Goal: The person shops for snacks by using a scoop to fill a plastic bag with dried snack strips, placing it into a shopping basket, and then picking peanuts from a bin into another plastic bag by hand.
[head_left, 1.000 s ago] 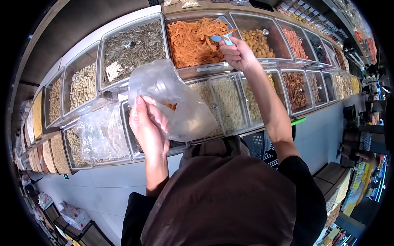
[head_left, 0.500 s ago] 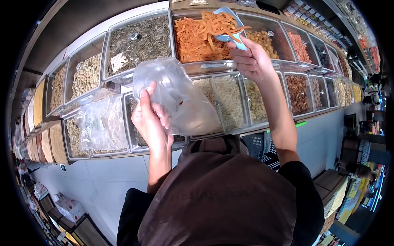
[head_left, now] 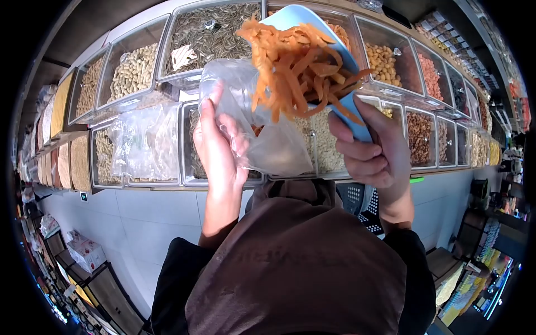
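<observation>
My right hand [head_left: 375,146] grips the handle of a light blue scoop [head_left: 296,15], raised close to the camera. Orange dried strips [head_left: 304,70] heap over the scoop, some hanging past its left edge. Just left of the scoop, my left hand [head_left: 219,134] is closed on a clear plastic bag [head_left: 273,148]. A small orange piece shows inside the bag. The strips overlap the upper part of the bag in this view, and I cannot tell whether they touch it. Behind the scoop, the bin of orange strips [head_left: 339,34] is mostly hidden.
A bin of sunflower seeds [head_left: 223,33] stands at the back, with a peanut bin [head_left: 134,70] to its left. Yellow-orange dried pieces [head_left: 383,64] fill a bin on the right. More plastic bags [head_left: 146,142] lie over the front-left bins. A perforated dark basket [head_left: 368,209] is below.
My right hand has drawn the loaded scoop up from over the orange bin, nearer the camera and the bag. My left hand still has the bag, slightly shifted to the right and up.
</observation>
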`<control>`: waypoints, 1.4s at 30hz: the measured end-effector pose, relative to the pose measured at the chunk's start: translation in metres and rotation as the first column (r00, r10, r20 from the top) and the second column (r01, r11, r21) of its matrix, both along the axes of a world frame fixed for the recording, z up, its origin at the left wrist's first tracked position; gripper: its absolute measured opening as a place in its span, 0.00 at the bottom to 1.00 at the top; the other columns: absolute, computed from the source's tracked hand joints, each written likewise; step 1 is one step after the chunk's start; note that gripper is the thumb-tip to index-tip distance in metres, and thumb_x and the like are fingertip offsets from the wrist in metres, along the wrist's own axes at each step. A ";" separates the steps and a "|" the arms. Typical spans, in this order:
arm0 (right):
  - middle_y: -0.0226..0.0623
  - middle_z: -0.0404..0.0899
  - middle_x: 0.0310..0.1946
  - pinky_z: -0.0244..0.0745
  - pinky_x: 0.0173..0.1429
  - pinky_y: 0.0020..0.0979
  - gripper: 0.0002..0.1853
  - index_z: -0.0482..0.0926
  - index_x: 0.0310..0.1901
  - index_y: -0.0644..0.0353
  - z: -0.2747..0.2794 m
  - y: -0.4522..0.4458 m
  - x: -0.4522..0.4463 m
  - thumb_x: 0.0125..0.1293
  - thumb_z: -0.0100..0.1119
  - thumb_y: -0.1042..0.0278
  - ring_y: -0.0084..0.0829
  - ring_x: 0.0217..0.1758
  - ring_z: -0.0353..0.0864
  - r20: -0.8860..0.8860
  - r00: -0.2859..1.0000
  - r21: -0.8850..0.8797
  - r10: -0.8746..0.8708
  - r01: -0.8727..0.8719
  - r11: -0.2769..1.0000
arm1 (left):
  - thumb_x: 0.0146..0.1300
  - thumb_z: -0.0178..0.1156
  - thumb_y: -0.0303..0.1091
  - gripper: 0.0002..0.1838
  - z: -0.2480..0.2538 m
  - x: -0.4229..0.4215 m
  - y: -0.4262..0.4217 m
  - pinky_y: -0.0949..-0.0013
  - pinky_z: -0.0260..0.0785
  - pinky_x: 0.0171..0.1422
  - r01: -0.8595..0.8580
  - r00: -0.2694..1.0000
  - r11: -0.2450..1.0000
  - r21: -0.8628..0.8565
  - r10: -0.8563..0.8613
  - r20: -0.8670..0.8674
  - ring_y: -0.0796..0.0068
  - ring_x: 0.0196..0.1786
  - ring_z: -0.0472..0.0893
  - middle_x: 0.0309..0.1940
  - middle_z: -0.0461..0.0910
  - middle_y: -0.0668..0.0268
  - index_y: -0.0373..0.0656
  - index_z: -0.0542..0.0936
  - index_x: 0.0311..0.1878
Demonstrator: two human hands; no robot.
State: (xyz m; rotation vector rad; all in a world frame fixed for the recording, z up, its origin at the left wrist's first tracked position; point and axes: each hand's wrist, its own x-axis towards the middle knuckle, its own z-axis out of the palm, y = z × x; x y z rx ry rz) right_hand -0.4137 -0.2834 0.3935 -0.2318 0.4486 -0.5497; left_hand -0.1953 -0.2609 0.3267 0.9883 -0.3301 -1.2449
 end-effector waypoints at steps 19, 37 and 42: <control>0.23 0.59 0.13 0.57 0.16 0.24 0.28 0.74 0.36 0.64 -0.076 0.003 0.043 0.77 0.40 0.42 0.17 0.11 0.59 -0.689 0.712 -0.263 0.133 -0.418 0.870 | 0.76 0.48 0.49 0.28 -0.008 0.026 0.011 0.84 0.45 0.13 -0.014 0.999 0.999 -0.040 0.016 0.039 0.92 0.14 0.51 0.16 0.55 0.80 0.37 0.66 0.70; 0.52 0.77 0.21 0.71 0.37 0.47 0.26 0.78 0.31 0.69 -0.052 -0.004 0.034 0.75 0.45 0.52 0.52 0.29 0.80 -0.862 0.283 -0.440 -0.421 -0.830 0.342 | 0.78 0.42 0.50 0.27 -0.002 0.023 0.004 0.81 0.43 0.15 -0.134 0.986 0.991 0.029 0.130 0.107 0.90 0.14 0.51 0.16 0.56 0.79 0.42 0.69 0.69; 0.49 0.73 0.18 0.66 0.31 0.43 0.23 0.81 0.31 0.65 -0.054 -0.008 0.014 0.72 0.54 0.50 0.48 0.22 0.74 -0.801 0.310 -0.484 -0.513 -0.839 0.249 | 0.78 0.43 0.50 0.27 -0.006 0.032 0.003 0.81 0.43 0.15 -0.176 0.972 0.984 0.014 0.171 0.163 0.90 0.14 0.51 0.16 0.57 0.79 0.44 0.67 0.71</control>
